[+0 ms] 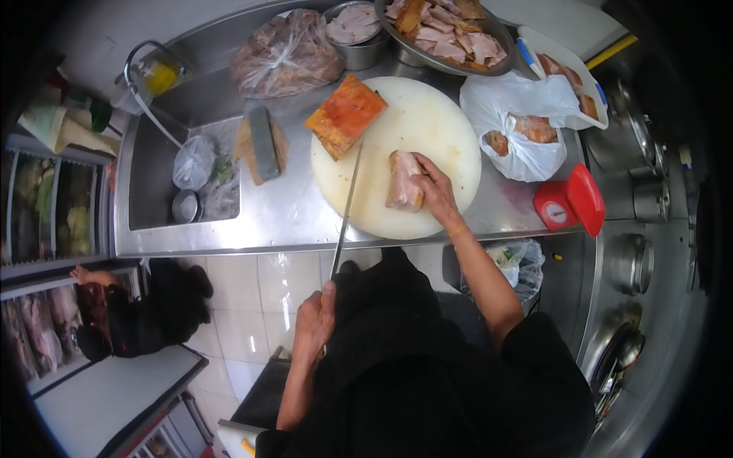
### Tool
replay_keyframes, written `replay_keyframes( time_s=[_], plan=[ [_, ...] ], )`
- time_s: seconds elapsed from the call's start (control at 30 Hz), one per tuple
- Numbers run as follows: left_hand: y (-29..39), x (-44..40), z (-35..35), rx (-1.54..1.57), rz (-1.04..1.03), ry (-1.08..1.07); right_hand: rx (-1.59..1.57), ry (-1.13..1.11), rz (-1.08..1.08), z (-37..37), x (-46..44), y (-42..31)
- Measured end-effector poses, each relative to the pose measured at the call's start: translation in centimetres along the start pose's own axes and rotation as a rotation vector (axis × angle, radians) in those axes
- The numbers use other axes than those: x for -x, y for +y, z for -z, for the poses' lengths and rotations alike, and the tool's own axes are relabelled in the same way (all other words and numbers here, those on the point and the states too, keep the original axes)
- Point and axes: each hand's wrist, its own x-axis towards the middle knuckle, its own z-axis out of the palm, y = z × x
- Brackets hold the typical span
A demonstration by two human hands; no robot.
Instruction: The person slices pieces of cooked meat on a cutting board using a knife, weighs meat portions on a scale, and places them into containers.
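My left hand (313, 324) is closed round the handle of a long knife (350, 195), below the counter edge. The blade points up over the round white cutting board (450, 137), its tip near a slab of roasted meat with reddish-brown skin (347, 111). On the board's lower middle lies a smaller pale block of meat (403, 183). My right hand (437, 192) grips this block from its right side, fingers over its top and side. The knife does not touch the block.
A grey sharpening stone (263, 143) lies left of the board, beside the sink (156, 206). Behind are bagged meat (286, 57) and a bowl of cut meat (450, 34). To the right stand a white bag (527, 156) and red scale (561, 208). Another person (153, 313) is at lower left.
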Motion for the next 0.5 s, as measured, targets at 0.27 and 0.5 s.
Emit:
replay_keyframes(
  time_s=[0.27, 0.5],
  plan=[
    [1.9, 1.8, -1.6, -0.099, -0.019, 0.153, 0.306, -0.157, 0.407, -0.4, 0.7, -3.0],
    [1.2, 1.5, -3.1, -0.011, 0.079, 0.189, 0.742, -0.252, 0.249, 0.8, -0.9, -7.2]
  ],
)
